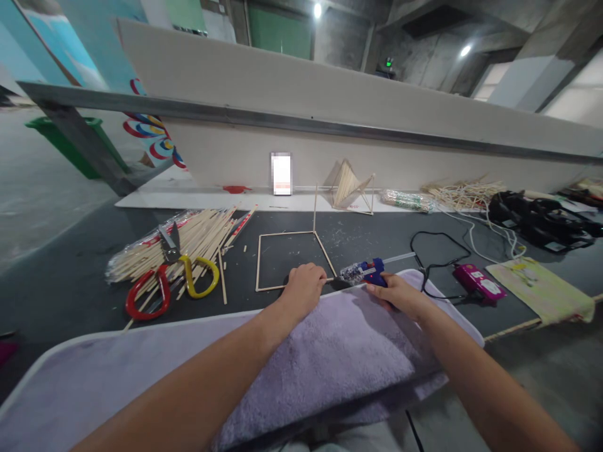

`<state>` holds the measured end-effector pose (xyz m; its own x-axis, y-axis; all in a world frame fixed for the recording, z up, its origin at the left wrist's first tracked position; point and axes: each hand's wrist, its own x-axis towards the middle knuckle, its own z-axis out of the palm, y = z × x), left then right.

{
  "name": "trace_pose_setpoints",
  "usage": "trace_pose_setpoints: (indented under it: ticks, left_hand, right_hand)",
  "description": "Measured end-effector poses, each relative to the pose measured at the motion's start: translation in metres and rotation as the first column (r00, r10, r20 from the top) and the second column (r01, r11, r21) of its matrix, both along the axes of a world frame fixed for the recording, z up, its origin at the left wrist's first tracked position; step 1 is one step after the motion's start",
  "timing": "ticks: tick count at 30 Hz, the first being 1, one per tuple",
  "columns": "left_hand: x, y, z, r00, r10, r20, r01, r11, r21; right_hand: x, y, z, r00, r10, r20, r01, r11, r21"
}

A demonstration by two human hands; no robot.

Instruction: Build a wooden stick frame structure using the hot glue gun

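While our left hand (306,287) sits low at the near edge of a four-sided frame of thin pale wooden sticks (258,263), its fingers are curled downward, and we cannot tell whether they pinch the near stick or only press on it. Over on the right, our right hand (398,294) is closed around a blue hot-glue gun with a clear speckled front (375,272), its nozzle aimed left at the frame's near right corner; whether it touches, we can't make out. A translucent glue stick (399,257) juts from the back. The frame lies flat on the dark grey bench (386,232), with one slim stick (315,210) rising from its far right corner. Here along our near edge spreads a fluffy lilac towel with white trim (330,351), our forearms above it. Left of the frame, we have big scissors with red and yellow handles (174,254) lying across loose pale sticks (202,235). Behind, a peaked model of pale sticks (346,185) stands near the white panel (226,150).
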<state>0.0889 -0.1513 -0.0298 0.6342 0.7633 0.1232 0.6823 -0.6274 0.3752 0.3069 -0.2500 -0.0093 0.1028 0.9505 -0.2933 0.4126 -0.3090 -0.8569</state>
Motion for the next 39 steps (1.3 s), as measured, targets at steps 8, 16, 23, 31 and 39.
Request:
trace_pose_setpoints:
  ticks: [8, 16, 23, 31, 39]
  left_hand:
    - [0.0, 0.0, -0.002, 1.0, 0.01, -0.008, -0.01, 1.0, 0.01]
    - [-0.001, 0.002, -0.003, 1.0, 0.001, 0.018, -0.002, 1.0, 0.024]
    - [-0.001, 0.0, 0.0, 1.0, 0.007, 0.013, -0.007, 1.0, 0.013]
    - [-0.001, 0.0, 0.001, 1.0, 0.02, -0.006, -0.02, 1.0, -0.019]
    - [-0.001, 0.002, 0.0, 1.0, 0.012, 0.014, -0.012, 1.0, 0.004]
  right_hand:
    - [0.008, -0.004, -0.001, 0.993, 0.053, -0.109, -0.051, 0.999, 0.014]
    - [0.009, 0.0, -0.005, 0.996, 0.048, -0.069, -0.047, 0.999, 0.018]
    - [0.007, 0.003, 0.001, 0.993, -0.092, 0.074, 0.085, 0.992, 0.097]
    - [0.036, 0.017, 0.001, 0.934, -0.218, -0.284, 0.207, 0.976, -0.071]
    - [0.067, 0.038, -0.004, 0.975, -0.22, 0.032, 0.222, 0.968, -0.113]
